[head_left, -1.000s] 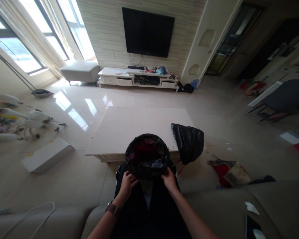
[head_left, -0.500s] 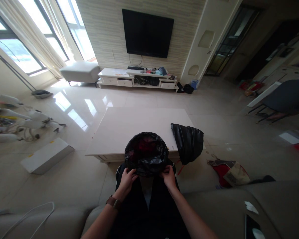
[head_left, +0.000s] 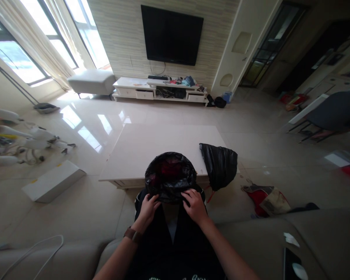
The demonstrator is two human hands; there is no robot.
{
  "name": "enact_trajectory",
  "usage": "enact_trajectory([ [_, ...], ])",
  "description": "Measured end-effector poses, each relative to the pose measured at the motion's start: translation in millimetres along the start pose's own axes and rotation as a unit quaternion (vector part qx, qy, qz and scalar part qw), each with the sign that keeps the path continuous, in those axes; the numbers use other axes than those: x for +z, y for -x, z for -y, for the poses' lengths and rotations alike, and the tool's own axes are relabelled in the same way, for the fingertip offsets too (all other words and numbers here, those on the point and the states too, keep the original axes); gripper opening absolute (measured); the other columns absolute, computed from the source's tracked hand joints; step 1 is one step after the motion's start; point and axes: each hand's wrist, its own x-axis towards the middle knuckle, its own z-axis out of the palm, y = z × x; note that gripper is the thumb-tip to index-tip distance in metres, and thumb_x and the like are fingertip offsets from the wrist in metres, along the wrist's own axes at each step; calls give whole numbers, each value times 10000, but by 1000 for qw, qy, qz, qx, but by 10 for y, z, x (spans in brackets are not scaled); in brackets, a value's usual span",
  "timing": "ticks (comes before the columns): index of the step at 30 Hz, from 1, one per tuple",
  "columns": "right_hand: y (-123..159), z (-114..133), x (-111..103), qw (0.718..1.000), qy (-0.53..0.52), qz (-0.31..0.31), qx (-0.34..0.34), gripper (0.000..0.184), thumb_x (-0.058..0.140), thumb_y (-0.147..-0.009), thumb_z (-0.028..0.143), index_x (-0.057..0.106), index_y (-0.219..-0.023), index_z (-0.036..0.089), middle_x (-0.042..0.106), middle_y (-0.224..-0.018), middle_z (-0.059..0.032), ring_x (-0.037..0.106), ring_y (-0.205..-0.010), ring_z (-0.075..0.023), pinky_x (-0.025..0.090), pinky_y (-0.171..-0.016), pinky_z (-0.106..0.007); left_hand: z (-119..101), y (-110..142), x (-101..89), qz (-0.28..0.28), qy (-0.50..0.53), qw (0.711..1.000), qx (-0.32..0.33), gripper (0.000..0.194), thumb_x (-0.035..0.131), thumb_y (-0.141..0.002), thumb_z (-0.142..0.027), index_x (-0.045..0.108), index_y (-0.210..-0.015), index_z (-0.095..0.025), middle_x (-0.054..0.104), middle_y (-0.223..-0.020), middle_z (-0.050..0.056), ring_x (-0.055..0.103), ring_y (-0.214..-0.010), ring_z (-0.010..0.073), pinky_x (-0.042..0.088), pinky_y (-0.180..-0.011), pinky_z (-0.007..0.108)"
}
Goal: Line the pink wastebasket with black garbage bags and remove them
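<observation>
A black plastic bag stands between my knees with its round mouth up, its rim folded outward. Dark red shows inside it; whether a bin is underneath I cannot tell. At the near left of the rim, my left hand pinches the plastic, a brown-strapped watch on its wrist. Curled fingers of my right hand grip the near edge right of centre. A second black plastic bag, with a red drawstring, lies over the right near corner of the white coffee table.
I sit on a grey sofa, a phone lying on it at right. A long white box is on the floor at left, near white robot-like arms. A red and beige bag lies on the floor at right.
My right hand has slid left along the near rim, its fingers now nearer the middle. My left hand stays at the rim's left side. The view has tilted slightly.
</observation>
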Motion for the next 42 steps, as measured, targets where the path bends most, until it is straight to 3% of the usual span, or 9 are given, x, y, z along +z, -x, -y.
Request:
enact_trajectory([
  [3, 83, -34, 60, 999, -14, 3, 35, 349, 579, -948, 110, 822, -1120, 292, 737, -1072, -93, 647, -1126, -288, 526, -965, -463, -11, 4, 23, 8, 12, 1000, 0, 239, 693, -922, -24, 579, -998, -220, 721, -980, 49, 709, -706, 139, 616, -710, 265],
  [11, 204, -129, 182, 984, -115, -12, 135, 264, 604, -857, 137, 765, -1023, 266, 679, -1106, -89, 644, -1080, -277, 542, -970, -426, 2, -19, 9, 11, 9, 1000, -1, 260, 740, -903, -47, 579, -990, -231, 727, -1001, 56, 724, -750, 158, 616, -765, 283],
  [13, 195, -161, 243, 960, -175, -76, 205, 211, 618, -830, 208, 695, -1023, 247, 652, -1103, -86, 658, -1028, -265, 565, -894, -395, 5, -27, 1, 16, 17, 1000, -5, 259, 719, -918, -39, 574, -1018, -229, 730, -1012, 64, 732, -756, 158, 622, -757, 280],
  [16, 164, -230, 323, 900, -244, -162, 324, 229, 651, -755, 313, 582, -962, 244, 614, -1003, -56, 663, -896, -246, 563, -789, -372, 8, -37, -5, 17, 26, 1000, -4, 295, 712, -922, -30, 539, -1051, -231, 731, -1000, 67, 743, -760, 162, 633, -762, 291],
  [19, 128, -268, 344, 847, -300, -205, 388, 348, 685, -714, 389, 554, -1004, 248, 622, -1024, -47, 677, -928, -242, 563, -861, -381, 16, -50, -16, -9, 18, 1000, 0, 346, 747, -895, -29, 487, -986, -238, 713, -930, 48, 730, -725, 155, 629, -752, 292],
  [25, 54, -165, 311, 795, -445, -129, 391, 630, 721, -683, 424, 563, -1273, 271, 655, -1394, -107, 699, -1118, -279, 585, -871, -373, 50, -60, -86, 0, -20, 1000, 6, 230, 724, -889, -71, 548, -880, -219, 680, -864, 14, 663, -666, 123, 586, -711, 254],
  [29, 38, -106, 325, 764, -484, -107, 414, 798, 776, -626, 430, 514, -1364, 274, 669, -1416, -127, 712, -1130, -310, 598, -820, -379, 69, -25, -101, -9, -63, 998, 14, 159, 703, -903, -153, 560, -896, -222, 685, -882, 19, 661, -697, 139, 570, -683, 261],
  [35, 59, -136, 310, 767, -485, -86, 412, 783, 775, -645, 432, 536, -1374, 275, 692, -1385, -119, 719, -1090, -291, 590, -778, -349, 35, 19, -23, 1, -95, 994, 52, 347, 836, -756, -187, 649, -1048, -207, 737, -1079, 98, 718, -845, 208, 595, -675, 301],
  [42, 118, -175, 297, 760, -501, -108, 400, 683, 787, -738, 519, 633, -1359, 283, 717, -1375, -95, 703, -1186, -321, 603, -781, -367, 8, -25, -16, -21, -84, 992, 95, 303, 785, -569, -183, 633, -832, -187, 611, -694, -31, 515, -546, 97, 338, -480, 187],
])
